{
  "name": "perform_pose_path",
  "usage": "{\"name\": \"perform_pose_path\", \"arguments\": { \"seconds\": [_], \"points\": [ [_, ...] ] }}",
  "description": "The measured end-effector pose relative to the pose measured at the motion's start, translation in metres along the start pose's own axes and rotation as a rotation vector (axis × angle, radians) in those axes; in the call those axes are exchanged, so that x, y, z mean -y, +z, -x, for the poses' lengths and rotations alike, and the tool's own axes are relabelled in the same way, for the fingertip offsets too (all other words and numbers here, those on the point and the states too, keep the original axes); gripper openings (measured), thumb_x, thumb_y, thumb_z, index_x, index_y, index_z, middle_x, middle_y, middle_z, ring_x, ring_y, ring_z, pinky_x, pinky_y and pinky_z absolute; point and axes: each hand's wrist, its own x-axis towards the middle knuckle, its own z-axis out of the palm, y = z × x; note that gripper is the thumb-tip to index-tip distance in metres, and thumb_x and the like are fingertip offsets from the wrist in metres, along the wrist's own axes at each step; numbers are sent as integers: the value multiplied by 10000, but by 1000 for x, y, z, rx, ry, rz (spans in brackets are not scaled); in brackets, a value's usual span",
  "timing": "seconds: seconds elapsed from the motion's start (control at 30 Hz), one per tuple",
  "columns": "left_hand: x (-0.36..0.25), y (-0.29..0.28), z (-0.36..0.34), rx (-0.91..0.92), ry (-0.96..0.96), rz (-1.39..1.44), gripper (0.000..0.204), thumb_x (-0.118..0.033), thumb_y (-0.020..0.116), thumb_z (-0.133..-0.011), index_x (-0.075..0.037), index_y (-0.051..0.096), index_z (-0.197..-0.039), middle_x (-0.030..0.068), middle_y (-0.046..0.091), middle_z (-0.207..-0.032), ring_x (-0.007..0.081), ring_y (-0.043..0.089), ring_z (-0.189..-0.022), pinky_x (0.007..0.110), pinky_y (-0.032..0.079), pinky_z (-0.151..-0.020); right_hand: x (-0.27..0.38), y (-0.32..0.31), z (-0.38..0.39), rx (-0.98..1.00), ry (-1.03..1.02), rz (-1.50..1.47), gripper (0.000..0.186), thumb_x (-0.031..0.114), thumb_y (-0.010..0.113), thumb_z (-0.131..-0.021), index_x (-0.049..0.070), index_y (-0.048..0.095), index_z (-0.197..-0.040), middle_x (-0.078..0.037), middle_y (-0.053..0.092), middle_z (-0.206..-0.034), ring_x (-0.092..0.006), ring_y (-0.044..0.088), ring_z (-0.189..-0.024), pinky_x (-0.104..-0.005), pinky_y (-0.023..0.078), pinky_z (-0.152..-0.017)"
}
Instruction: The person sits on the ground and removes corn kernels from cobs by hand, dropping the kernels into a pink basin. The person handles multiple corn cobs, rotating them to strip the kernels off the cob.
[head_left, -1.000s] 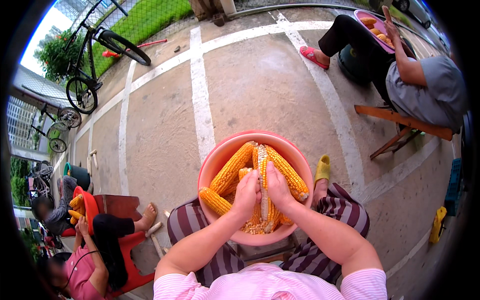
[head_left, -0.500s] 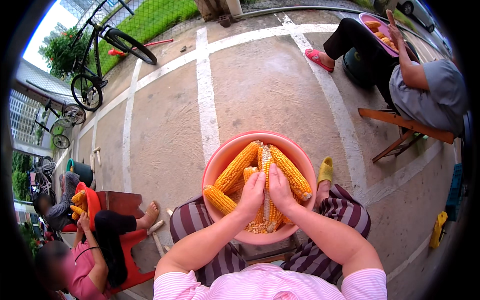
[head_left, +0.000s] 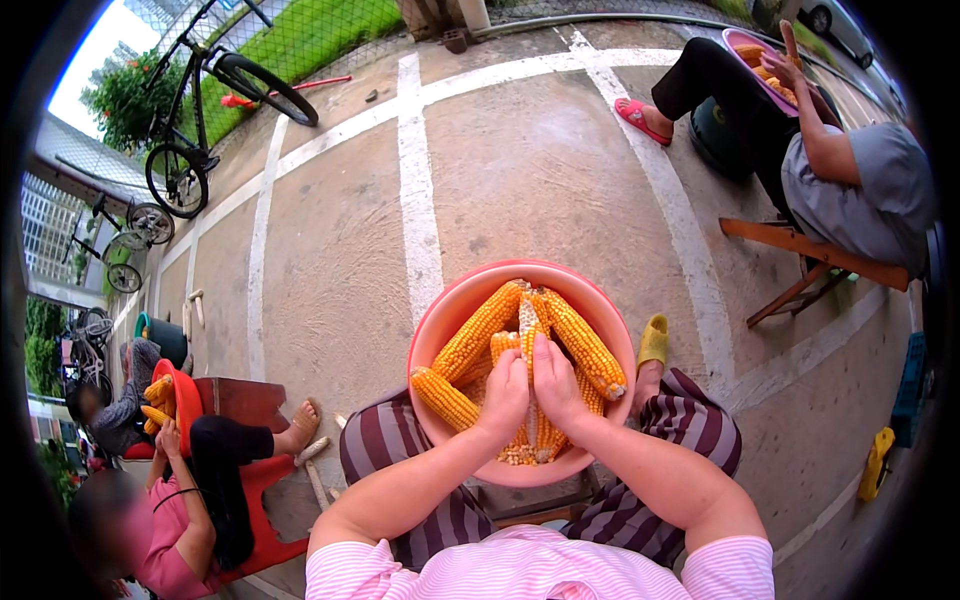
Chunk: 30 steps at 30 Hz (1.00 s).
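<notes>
Upright in view, over the middle of a pink tub (head_left: 440,320), one yellow corn cob (head_left: 533,315), clasped between two bare hands. Pressed from one side by the left hand (head_left: 508,390) and from the other by the right hand (head_left: 556,382), both curled closed on it, thumbs uppermost. Past the fingertips, on the side away from the body, its far end in plain sight: yellow kernels with a pale bare strip along the left edge; lower part largely hidden by the hands.

Inside the tub, beyond the left hand, a long full cob (head_left: 482,328) on a slant; farther left, a lower cob (head_left: 443,400) near the rim. Just past the right hand, along the right wall, another full cob (head_left: 585,345). Below the hands, at the near side, loose kernels (head_left: 518,457).

To either side of the tub, knees in striped trousers (head_left: 382,450); beyond the right knee, a yellow slipper (head_left: 653,342). Farther out, pavement (head_left: 560,180) with white lines. At upper right, a seated person in a grey top (head_left: 860,170); at lower left, another in a pink top (head_left: 180,540), near a red basin (head_left: 187,400) of corn
</notes>
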Motion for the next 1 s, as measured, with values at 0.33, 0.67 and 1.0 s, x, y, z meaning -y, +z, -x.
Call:
{"name": "perform_pose_path", "arguments": {
  "seconds": [0.33, 0.67, 1.0],
  "points": [
    [-43, 1, -2, 168, -120, 296, 259, -340, 450, -1063, -120, 577, -1007, -79, 447, -667, 26, 406, -529, 187, 331, -474, 29, -14, -9, 168, 123, -406, 504, 453, 302, -1095, 42, 575, -992, -45, 595, -706, -117, 570, -546, -263, 501, -519],
    [-30, 9, -4, 99, -113, 214, 221, -348, 502, -1056, -147, 585, -1098, -99, 465, -701, -4, 396, -559, 165, 321, -480, 6, -8, -12, -5, -37, -155, 520, 430, 357, -1086, -29, 598, -1054, -170, 653, -890, -271, 635, -802, -394, 507, -769],
    [-42, 10, -3, 98, -111, 220, 214, -368, 546, -1026, -164, 581, -1082, -93, 440, -724, 18, 380, -575, 190, 299, -493, 18, -9, -10, 7, -19, -41, 500, 431, 364, -1076, -7, 603, -1071, -257, 667, -933, -421, 655, -918, -463, 500, -826]
  ]
}}
